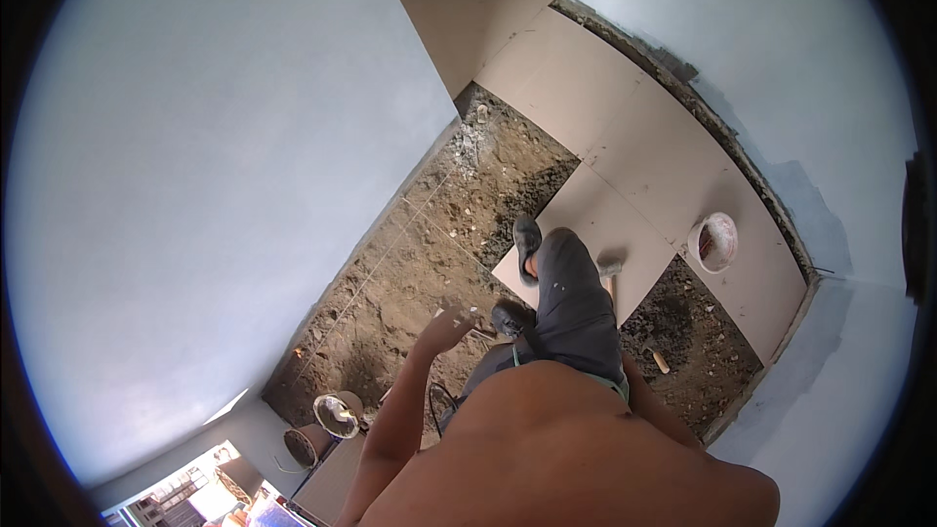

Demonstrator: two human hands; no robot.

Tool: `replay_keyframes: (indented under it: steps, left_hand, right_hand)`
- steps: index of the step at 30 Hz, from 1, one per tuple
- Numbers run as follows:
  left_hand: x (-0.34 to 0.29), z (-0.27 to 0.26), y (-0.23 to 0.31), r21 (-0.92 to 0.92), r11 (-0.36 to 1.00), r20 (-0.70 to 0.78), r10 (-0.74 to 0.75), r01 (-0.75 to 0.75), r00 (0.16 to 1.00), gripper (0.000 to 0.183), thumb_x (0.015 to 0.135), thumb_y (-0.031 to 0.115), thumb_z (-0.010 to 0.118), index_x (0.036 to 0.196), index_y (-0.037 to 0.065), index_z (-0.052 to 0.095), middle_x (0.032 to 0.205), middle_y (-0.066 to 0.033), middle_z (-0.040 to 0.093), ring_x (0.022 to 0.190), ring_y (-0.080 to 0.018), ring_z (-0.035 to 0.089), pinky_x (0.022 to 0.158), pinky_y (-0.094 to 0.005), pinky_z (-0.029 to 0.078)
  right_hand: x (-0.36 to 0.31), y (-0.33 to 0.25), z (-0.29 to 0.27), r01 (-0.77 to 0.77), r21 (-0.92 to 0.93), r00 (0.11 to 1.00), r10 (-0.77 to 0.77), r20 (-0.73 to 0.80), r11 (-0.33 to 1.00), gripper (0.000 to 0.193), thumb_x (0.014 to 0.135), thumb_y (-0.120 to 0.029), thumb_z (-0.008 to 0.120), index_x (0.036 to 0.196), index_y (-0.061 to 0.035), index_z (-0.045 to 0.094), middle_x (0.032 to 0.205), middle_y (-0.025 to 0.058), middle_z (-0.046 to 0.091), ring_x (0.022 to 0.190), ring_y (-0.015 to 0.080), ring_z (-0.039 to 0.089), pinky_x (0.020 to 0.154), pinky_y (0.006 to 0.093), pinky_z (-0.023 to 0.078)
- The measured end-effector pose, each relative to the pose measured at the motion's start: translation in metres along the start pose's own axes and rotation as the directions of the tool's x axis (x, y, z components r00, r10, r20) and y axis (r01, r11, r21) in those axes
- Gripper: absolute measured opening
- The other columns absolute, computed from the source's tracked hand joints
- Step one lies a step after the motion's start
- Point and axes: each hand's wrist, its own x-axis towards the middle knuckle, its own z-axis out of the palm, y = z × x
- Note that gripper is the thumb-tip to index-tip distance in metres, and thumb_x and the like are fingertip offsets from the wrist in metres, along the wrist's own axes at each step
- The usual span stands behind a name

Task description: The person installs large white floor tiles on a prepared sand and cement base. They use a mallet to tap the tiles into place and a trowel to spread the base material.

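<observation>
My left hand (pixel 447 330) hangs over the bare soil (pixel 390 278) beside my shoe, its fingers curled. Small pale bits show at its fingertips, and a thin light rod (pixel 483 334) lies just right of it; what the hand holds is too small to make out. My right arm (pixel 664 405) goes down beside my thigh, and the hand is hidden behind my leg. By my bent knee, a mallet (pixel 612 283) with a dark head and pale handle rests on a beige tile (pixel 586 210). A wooden tool handle (pixel 661 361) sticks up from the dark soil patch on the right.
A white bucket (pixel 713 242) stands on the tiles near the right wall (pixel 781 88). Two more buckets, one cement-smeared (pixel 338 415) and one brown (pixel 307 444), stand lower left beside stacked tiles (pixel 330 483). Thin strings (pixel 366 278) cross the soil along the left wall (pixel 224 166).
</observation>
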Motion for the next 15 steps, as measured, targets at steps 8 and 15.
replay_keyframes:
  steps: [8, 15]
  left_hand:
    - [0.125, -0.114, 0.056, -0.031, 0.994, -0.031, -0.106, 0.105, 0.994, 0.073, 0.091, 0.051, 0.06, 0.14, 0.0, 0.046, 0.136, -0.0261, 0.053, 0.127, -0.0383, 0.051, 0.106, -0.0432, 0.04]
    - [0.28, -0.267, 0.213, 0.034, 0.998, -0.08, -0.046, 0.049, 0.996, 0.073, 0.089, 0.046, 0.062, 0.139, -0.004, 0.046, 0.141, -0.0271, 0.049, 0.133, -0.0382, 0.045, 0.111, -0.0427, 0.035]
  right_hand:
    - [0.087, -0.166, -0.04, -0.061, -0.09, 0.994, 0.068, 0.083, 0.994, 0.016, 0.088, -0.018, 0.066, 0.085, -0.0033, 0.067, 0.075, 0.0141, 0.066, 0.065, 0.029, 0.065, 0.056, 0.04, 0.051]
    - [0.104, -0.438, -0.118, 0.446, -0.631, 0.887, -0.221, 0.405, 0.635, 0.013, 0.083, -0.018, 0.069, 0.084, -0.0051, 0.068, 0.077, 0.0137, 0.067, 0.066, 0.0285, 0.066, 0.057, 0.0382, 0.052]
